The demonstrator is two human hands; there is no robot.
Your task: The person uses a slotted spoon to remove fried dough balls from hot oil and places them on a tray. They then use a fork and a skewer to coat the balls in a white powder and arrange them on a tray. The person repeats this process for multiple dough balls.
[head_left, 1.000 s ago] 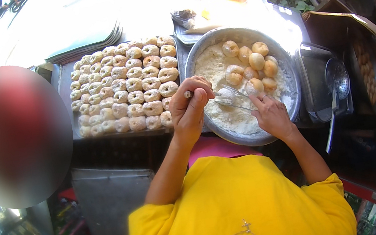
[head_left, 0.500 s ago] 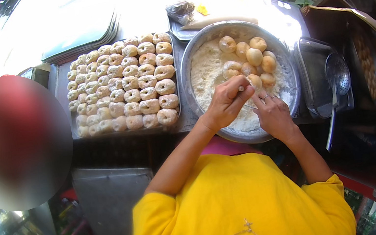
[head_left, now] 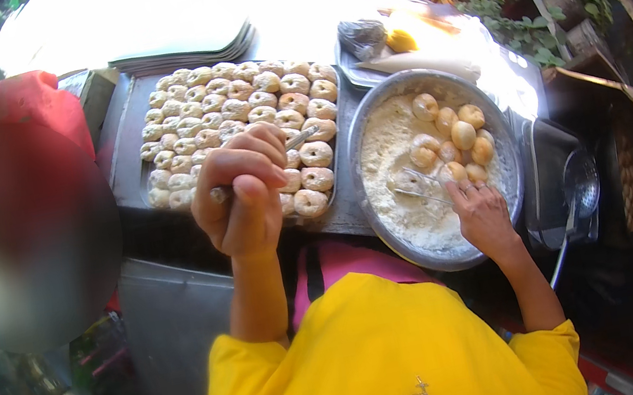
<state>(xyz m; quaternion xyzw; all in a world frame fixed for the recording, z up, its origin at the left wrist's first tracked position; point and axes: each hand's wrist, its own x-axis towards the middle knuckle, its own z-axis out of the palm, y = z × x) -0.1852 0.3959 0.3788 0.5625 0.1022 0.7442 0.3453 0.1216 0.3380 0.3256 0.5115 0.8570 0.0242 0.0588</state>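
A slim rod, raised aslant with its middle hidden in a grip, points toward two o'clock. A thin metal utensil slants toward ten o'clock over pale, loose flour in a round metal basin. Smooth, golden-topped dough balls cluster near the basin's one o'clock.

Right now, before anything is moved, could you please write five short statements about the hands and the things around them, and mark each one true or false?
1. The left hand grips a thin tool. True.
2. The right hand is empty. False: it holds a metal utensil.
3. The bowl contains round buns. True.
4. The dented buns lie right of the bowl. False: the dented buns lie left of it.
5. The skimmer is right of the bowl. True.
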